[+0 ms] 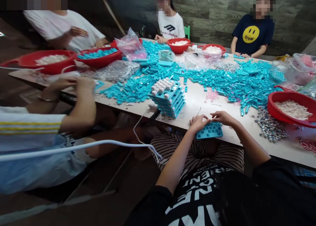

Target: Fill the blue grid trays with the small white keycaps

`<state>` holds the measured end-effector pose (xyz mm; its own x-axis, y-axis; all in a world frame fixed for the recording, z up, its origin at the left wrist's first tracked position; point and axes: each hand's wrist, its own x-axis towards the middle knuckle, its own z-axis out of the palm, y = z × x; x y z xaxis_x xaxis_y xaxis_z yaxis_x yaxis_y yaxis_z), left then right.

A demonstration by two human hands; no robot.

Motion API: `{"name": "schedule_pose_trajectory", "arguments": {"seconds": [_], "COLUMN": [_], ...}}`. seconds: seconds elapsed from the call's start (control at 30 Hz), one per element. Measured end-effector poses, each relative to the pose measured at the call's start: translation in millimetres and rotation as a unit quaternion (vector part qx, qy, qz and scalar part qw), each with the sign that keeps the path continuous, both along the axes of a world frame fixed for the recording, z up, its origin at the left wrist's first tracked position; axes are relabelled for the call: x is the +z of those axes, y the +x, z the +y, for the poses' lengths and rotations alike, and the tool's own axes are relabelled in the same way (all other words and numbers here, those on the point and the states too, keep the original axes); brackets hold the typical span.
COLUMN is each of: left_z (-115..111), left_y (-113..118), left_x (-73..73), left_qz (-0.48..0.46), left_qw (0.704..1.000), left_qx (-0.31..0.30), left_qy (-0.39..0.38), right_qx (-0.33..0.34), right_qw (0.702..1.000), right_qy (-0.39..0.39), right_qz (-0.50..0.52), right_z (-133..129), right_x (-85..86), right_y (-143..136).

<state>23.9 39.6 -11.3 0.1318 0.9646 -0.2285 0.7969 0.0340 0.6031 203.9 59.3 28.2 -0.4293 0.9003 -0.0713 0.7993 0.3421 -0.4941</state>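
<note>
A turquoise plastic plate with rows of square holes (209, 131) lies at the table's near edge in front of me. My left hand (199, 123) is closed on its upper left corner. At that hand's fingertips shows a small white piece (204, 119), like a keycap. Above the plate's upper right side, my right hand (224, 117) has thumb and forefinger drawn together; anything between them is too small to make out. Left of my hands stands a stack of similar turquoise plates (170, 102), with white keycap-like pieces (163, 86) on top.
Turquoise plastic parts (222, 84) lie heaped across the table. A red basket of whitish pieces (291, 109) stands right, beside a pile of small grey parts (270, 124). A white cable (98, 145) crosses at left. Several people sit around the table, one close on my left (81, 101).
</note>
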Motion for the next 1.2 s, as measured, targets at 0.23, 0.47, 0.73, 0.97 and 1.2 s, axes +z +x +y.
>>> {"name": "schedule_pose_trajectory", "arguments": {"seconds": [0.23, 0.47, 0.73, 0.97, 1.2], "left_z": [0, -9, -13, -21, -21], "left_y": [-2, -9, -13, -3, -3], "left_x": [-3.2, -3.5, 0.5, 1.8, -7.2], "left_qz": [-0.008, -0.046, -0.028, 0.04, -0.007], "left_qw": [1.0, 0.998, 0.994, 0.981, 0.984], "left_qx": [0.0, -0.027, -0.068, -0.073, -0.065], "left_qy": [0.003, 0.045, 0.079, 0.172, 0.166], "right_qx": [-0.061, -0.046, -0.094, 0.026, 0.045], "right_qw": [0.996, 0.993, 0.986, 0.998, 0.997], "right_qy": [0.055, 0.106, 0.114, 0.033, -0.001], "right_qz": [-0.015, -0.026, 0.082, 0.053, 0.06], "right_z": [-25, -29, -24, -11, -9], "right_x": [-8.0, -31.2, -21.9, -24.2, -25.2], "right_y": [67, 52, 37, -3, -1]}}
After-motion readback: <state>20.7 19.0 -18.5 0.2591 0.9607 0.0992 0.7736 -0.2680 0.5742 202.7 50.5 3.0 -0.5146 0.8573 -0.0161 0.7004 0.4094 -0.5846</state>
